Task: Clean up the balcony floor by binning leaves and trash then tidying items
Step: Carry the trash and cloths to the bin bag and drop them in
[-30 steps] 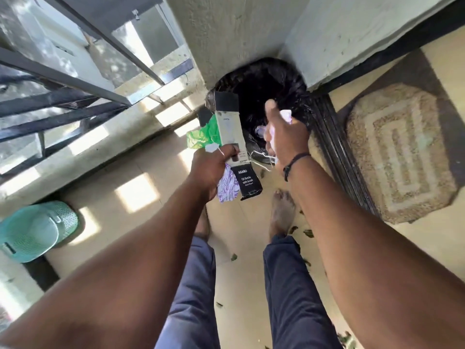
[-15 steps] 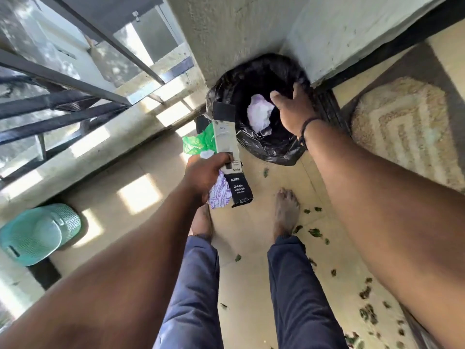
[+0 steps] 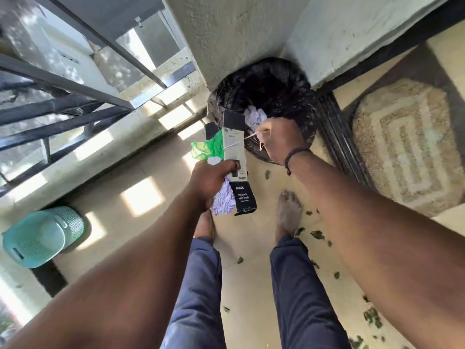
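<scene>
My left hand [image 3: 210,181] grips a bundle of trash: a long black-and-white carton [image 3: 236,159], a green plastic bag [image 3: 206,149] and a purple-patterned wrapper [image 3: 224,200]. My right hand [image 3: 279,139] pinches a thin white string [image 3: 247,138] that runs across to the carton. Just beyond both hands, a bin lined with a black bag [image 3: 297,102] stands in the wall corner. White crumpled paper [image 3: 254,115] lies inside it. Green leaves [image 3: 317,234] are scattered on the tile floor by my right foot.
A woven doormat [image 3: 407,144] lies to the right of the bin, beside a dark door threshold [image 3: 337,137]. A teal plastic basket [image 3: 42,235] lies at the left by the low wall. Metal railing [image 3: 63,96] runs along the left side. More leaf bits [image 3: 372,318] lie at lower right.
My right hand left the bin's rim, came back toward the carton and took hold of a string. The white paper now lies in the bin. The left hand's bundle barely moved.
</scene>
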